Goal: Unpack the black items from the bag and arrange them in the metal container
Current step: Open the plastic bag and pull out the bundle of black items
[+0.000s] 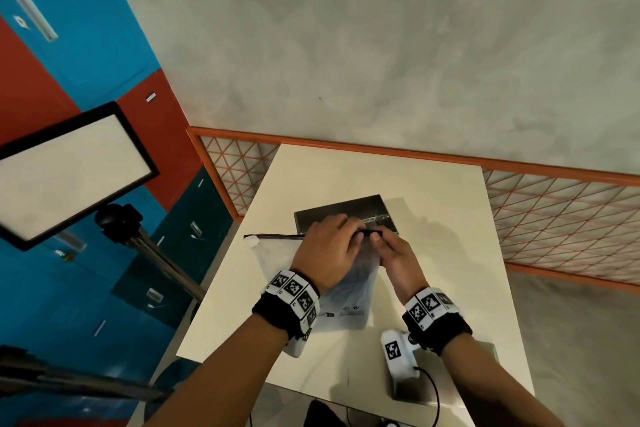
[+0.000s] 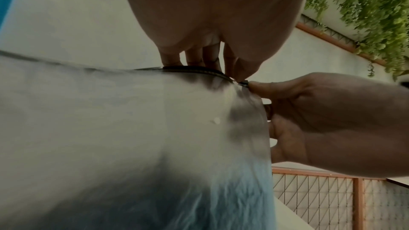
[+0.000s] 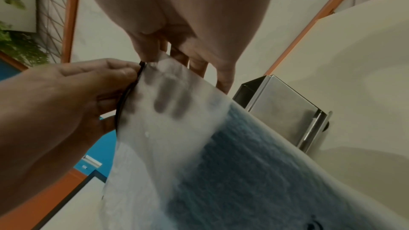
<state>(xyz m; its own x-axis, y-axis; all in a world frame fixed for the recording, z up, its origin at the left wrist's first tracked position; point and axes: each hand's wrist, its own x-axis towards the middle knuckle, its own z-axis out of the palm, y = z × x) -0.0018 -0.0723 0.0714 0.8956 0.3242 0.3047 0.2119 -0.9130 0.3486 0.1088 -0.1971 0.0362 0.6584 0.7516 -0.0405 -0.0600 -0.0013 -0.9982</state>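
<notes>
A frosted plastic zip bag (image 1: 349, 291) lies on the white table (image 1: 433, 270), with a black zipper strip (image 1: 273, 236) along its far edge. Dark blue-black contents (image 3: 265, 181) show through its lower part. My left hand (image 1: 346, 236) pinches the bag's zipper edge (image 2: 192, 69). My right hand (image 1: 381, 243) pinches the small black zipper slider (image 2: 243, 82) right beside the left fingertips. The metal container (image 1: 346, 213) stands just beyond both hands and is seen close up as a shiny box (image 3: 285, 104) in the right wrist view. Its inside is hidden.
A white device on a grey plate (image 1: 401, 360) with a black cable sits at the table's near right. An orange mesh fence (image 1: 554, 218) borders the far and right sides. A light panel on a tripod (image 1: 69, 173) stands to the left, before blue and red lockers.
</notes>
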